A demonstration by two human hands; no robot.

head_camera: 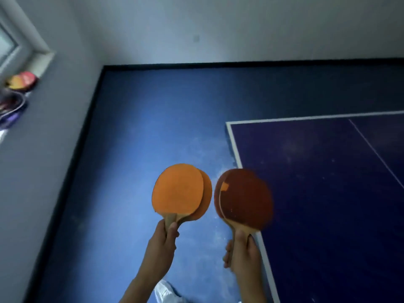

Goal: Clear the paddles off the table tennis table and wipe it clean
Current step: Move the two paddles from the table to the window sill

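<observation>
The left hand (162, 239) is curling its fingers round the handles of two stacked orange paddles (178, 189), and the right hand (241, 252) is gripping the handle end of what look like two stacked dark red paddles (244, 197). Both sets are pointing upward side by side, the orange over the blue floor (142, 138), the red overlapping the table (328, 193) at its edge.

- My left hand (162, 239) is gripping the handles of two orange paddles (179, 191), one blade overlapping the other.
- My right hand (241, 250) is gripping two dark red paddles (244, 197), stacked the same way and blurred.
- Both pairs are pointing blades-up, just beside each other over the blue floor (142, 138).
- The red pair is crossing the white edge of the table tennis table (328, 193).
- More paddles (21, 80) are lying on the windowsill (41, 60), far left.
- My white shoe (166, 290) is showing between my forearms.
</observation>
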